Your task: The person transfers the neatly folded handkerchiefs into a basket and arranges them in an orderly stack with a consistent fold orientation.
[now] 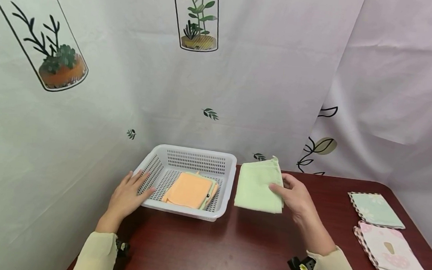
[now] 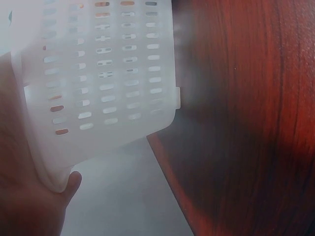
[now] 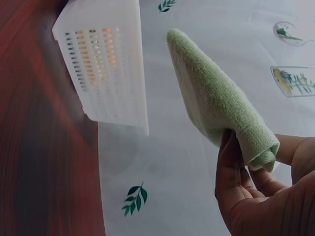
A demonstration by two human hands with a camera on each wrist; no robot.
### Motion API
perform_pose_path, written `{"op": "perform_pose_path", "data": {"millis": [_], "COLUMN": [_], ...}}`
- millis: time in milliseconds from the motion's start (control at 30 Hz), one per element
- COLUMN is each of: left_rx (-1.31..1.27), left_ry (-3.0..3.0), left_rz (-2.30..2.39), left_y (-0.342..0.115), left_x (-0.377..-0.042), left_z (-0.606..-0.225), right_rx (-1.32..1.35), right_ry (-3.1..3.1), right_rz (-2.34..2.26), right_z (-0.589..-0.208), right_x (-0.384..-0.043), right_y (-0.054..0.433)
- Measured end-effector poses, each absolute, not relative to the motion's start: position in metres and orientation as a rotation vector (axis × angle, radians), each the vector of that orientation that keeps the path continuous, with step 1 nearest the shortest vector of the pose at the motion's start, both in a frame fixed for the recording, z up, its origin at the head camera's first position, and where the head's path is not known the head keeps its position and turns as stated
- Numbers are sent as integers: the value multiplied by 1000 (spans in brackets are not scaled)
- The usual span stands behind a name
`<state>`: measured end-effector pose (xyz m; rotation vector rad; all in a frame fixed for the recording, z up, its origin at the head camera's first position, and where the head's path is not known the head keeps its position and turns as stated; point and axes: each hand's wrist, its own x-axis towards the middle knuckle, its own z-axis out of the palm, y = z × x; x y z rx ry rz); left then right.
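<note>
A folded light green towel (image 1: 259,186) hangs from my right hand (image 1: 296,198), which pinches its right edge between thumb and fingers. In the right wrist view the towel (image 3: 216,93) is seen edge-on, raised beside the basket. My left hand (image 1: 129,194) rests with spread fingers on the left rim of a pale plastic basket (image 1: 228,187). The left wrist view shows the thumb (image 2: 74,186) at the basket's corner. Inside the basket lie a folded orange towel (image 1: 189,189) and, partly hidden beneath it, a green one (image 1: 212,190).
On the right of the dark red table (image 1: 213,255) lie a folded pale green cloth with a checked edge (image 1: 379,209) and a pink-and-white cloth (image 1: 392,251). A printed curtain (image 1: 242,94) hangs behind the table and along its left side.
</note>
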<state>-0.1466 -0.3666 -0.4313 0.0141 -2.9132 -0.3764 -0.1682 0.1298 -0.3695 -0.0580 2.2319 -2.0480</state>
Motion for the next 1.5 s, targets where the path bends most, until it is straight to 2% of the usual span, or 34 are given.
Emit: {"op": "perform_pose_path", "data": {"millis": [1500], "left_rx": [3], "left_ry": [-2899], "left_rz": [-380], "left_y": [-368], "left_x": [-147], "left_z": [-433], "right_rx": [-119], "right_ry": [2035], "right_rz": [-2163], "right_z": [-376], "right_x": [-185], "right_y": [60]}}
